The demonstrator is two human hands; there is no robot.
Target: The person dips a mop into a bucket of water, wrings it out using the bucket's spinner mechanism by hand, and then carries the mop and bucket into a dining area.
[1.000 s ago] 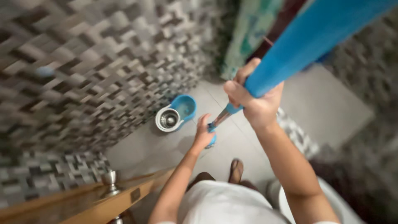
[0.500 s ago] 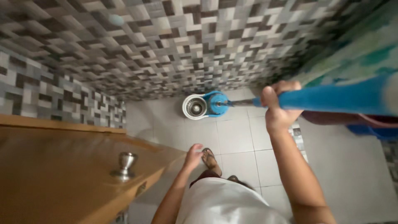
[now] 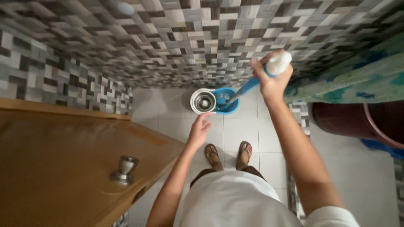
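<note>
I look straight down at a blue mop bucket (image 3: pixel 226 101) with a round steel spinner basket (image 3: pixel 203 101) on the pale tiled floor, just ahead of my sandalled feet. My right hand (image 3: pixel 271 80) grips the top of a blue mop handle (image 3: pixel 248 86) with a white end cap, and the handle runs down into the blue half of the bucket. My left hand (image 3: pixel 200 128) hangs free above the floor near the bucket, fingers loosely apart, holding nothing.
A wooden door (image 3: pixel 63 159) with a metal knob (image 3: pixel 124 168) stands open at my left. Mosaic-tiled walls (image 3: pixel 168 42) rise behind the bucket. At right hang a green-blue patterned curtain (image 3: pixel 357 80) and below it stands a dark maroon tub (image 3: pixel 357 122).
The view has swung from the side to straight down. The mop handle has gone from lying across the view to standing upright in the bucket, and my left hand has dropped away from it.
</note>
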